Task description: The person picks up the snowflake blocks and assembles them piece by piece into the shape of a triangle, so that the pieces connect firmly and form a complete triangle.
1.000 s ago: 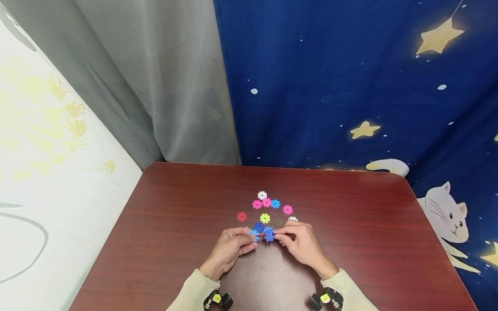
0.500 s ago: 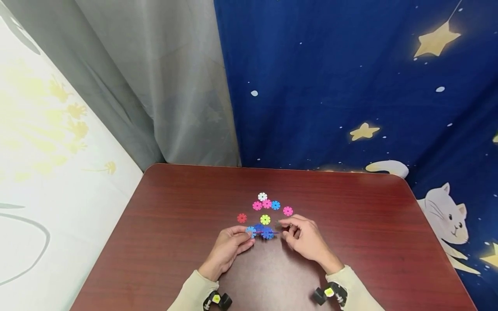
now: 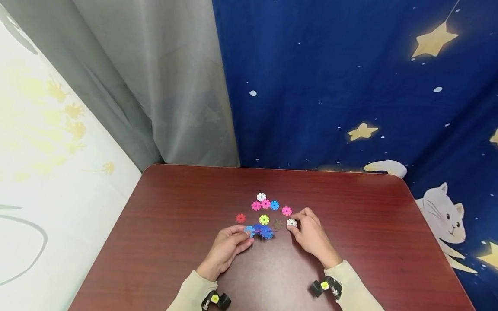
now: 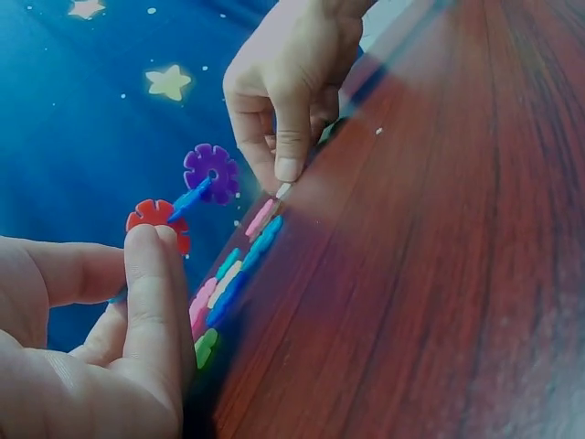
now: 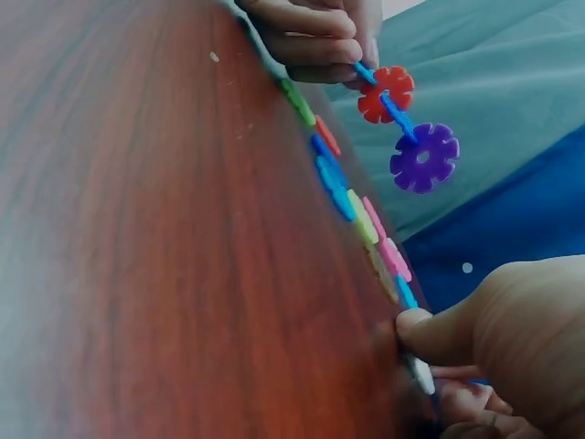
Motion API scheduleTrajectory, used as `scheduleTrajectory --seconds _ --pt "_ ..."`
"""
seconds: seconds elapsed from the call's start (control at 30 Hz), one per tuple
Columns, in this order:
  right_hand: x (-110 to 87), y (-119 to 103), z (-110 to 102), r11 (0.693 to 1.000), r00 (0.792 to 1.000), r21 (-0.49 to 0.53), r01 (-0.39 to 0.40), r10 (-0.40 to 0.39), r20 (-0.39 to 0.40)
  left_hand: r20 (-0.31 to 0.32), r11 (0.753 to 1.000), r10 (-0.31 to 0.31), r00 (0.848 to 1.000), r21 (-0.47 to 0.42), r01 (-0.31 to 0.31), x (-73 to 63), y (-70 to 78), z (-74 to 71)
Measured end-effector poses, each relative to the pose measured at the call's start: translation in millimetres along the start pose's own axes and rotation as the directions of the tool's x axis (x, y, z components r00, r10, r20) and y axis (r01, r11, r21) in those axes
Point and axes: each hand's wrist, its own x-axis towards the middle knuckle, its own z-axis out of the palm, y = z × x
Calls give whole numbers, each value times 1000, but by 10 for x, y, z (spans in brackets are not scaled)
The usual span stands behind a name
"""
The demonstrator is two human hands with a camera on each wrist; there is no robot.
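My left hand (image 3: 227, 249) pinches the light blue disc (image 3: 249, 231) at one end of a short chain of slotted plastic discs. In the left wrist view the chain continues with a red disc (image 4: 146, 214), a blue disc (image 4: 190, 199) seen edge-on and a purple disc (image 4: 212, 174) at its free end. The chain is held above the table. Over to the right, my right hand (image 3: 312, 235) has its thumb and finger at the edges of a white disc (image 3: 292, 223), pinching it at the tabletop. Its fingers partly hide that disc.
Loose discs lie between and beyond the hands on the brown table (image 3: 175, 207): yellow (image 3: 264, 220), brown (image 3: 278, 224), red (image 3: 241, 218), dark blue (image 3: 258, 227), several pink ones (image 3: 286, 211) and another white one (image 3: 261, 197). Curtains (image 3: 330, 86) hang behind the far edge.
My right hand has let go of the chain's purple end and moved right to the white disc. My left hand keeps the chain, shifted slightly left.
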Motion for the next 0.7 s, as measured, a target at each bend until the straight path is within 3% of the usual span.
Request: scheduleTrajectory --seconds 0.27,0.43,0.53,0.7 --pt "15 -7 -7 995 998 83 -50 48 31 12 1000 9 1000 0 -9 1 -27 13" --pt "-26 -24 -15 972 997 223 -70 61 46 19 1000 11 1000 -2 -11 1 -34 25" --pt "-42 -51 -34 923 994 372 -99 77 73 22 1000 15 1000 -2 -15 4 -30 27" --pt "-65 -106 -102 792 978 583 -181 85 188 16 1000 2 1000 -12 -2 7 -20 31"
